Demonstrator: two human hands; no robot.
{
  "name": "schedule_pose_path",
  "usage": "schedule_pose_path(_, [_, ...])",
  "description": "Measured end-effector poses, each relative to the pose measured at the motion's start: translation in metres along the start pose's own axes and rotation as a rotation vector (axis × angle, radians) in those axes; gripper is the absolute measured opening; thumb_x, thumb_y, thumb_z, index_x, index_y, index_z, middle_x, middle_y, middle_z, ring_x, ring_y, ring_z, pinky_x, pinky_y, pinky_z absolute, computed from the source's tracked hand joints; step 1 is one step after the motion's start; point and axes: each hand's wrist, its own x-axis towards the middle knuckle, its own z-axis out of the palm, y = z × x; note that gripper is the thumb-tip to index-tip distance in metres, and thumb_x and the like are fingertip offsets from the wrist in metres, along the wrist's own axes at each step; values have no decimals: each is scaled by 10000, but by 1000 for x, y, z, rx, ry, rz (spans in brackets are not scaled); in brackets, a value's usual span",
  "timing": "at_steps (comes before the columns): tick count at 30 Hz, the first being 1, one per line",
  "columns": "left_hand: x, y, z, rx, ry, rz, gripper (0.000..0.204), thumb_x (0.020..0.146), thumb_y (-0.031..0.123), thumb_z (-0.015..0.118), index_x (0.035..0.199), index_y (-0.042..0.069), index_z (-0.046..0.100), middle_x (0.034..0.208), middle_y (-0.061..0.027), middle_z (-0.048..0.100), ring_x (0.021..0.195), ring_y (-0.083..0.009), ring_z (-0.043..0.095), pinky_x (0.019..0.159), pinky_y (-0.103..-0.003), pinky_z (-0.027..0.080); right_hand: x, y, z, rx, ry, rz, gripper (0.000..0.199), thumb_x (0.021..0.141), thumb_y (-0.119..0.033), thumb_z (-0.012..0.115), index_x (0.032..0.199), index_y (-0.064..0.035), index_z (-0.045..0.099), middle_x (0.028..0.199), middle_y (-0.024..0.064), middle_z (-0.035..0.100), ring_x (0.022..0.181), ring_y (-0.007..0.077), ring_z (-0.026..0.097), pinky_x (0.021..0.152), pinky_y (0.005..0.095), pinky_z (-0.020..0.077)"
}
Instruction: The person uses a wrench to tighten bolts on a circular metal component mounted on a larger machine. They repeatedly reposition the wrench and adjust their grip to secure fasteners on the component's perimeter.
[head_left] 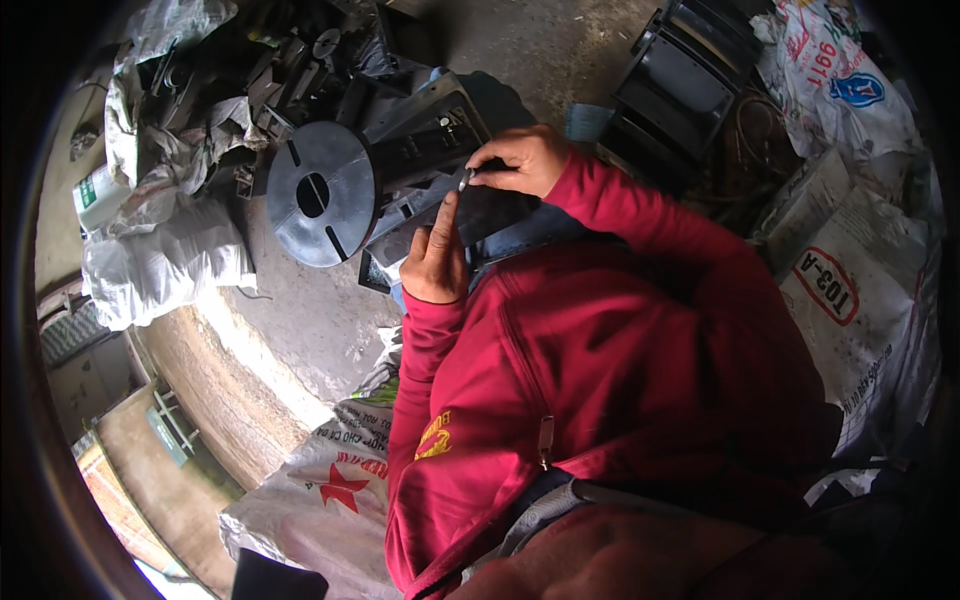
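Both hands meet over a dark metal frame (pixel 430 140); right hand (pixel 520 158) pinches a small metal piece (pixel 464 181); left hand (pixel 435 255), forefinger extended, holding nothing, touches it beside a slotted round disc (pixel 318 195).

round disc (pixel 318 193) left of both hands, sacks (pixel 850 290) right.
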Motion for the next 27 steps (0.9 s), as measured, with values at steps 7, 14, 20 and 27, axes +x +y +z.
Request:
schedule_pose_path(7, [1, -5, 3, 153, -16, 48, 648, 721, -74, 602, 1279, 255, 593, 630, -39, 459, 437, -195, 459, 441, -344, 415, -7, 6, 8, 142, 62, 16, 198, 776, -141, 761, 960, -113, 693, 722, 10, 636, 523, 62, 490, 478, 248, 390])
schedule_pose_path(14, [1, -13, 10, 143, -9, 55, 612, 735, -44, 618, 1267, 259, 602, 601, -36, 444, 430, -194, 455, 427, -355, 400, -9, -3, 2, 128, 24, 58, 202, 777, -115, 758, 968, -106, 692, 692, -7, 604, 503, 38, 416, 463, 232, 346])
schedule_pose_path(20, [7, 2, -6, 130, 39, 79, 588, 752, -41, 606, 1269, 239, 602, 586, -39, 454, 401, -203, 433, 411, -338, 387, -11, 1, 8, 154, 69, 12, 200, 783, -115, 758, 970, -99, 690, 687, 0, 605, 528, 41, 475, 479, 233, 381])
schedule_pose_path(27, [6, 3, -7, 104, 15, 37, 588, 735, -32, 621, 1257, 238, 611, 587, -47, 452, 421, -215, 459, 422, -376, 390, -12, -3, 4, 181, 35, 65, 214, 789, -96, 751, 991, -98, 682, 667, -20, 586, 504, 16, 409, 466, 213, 336])
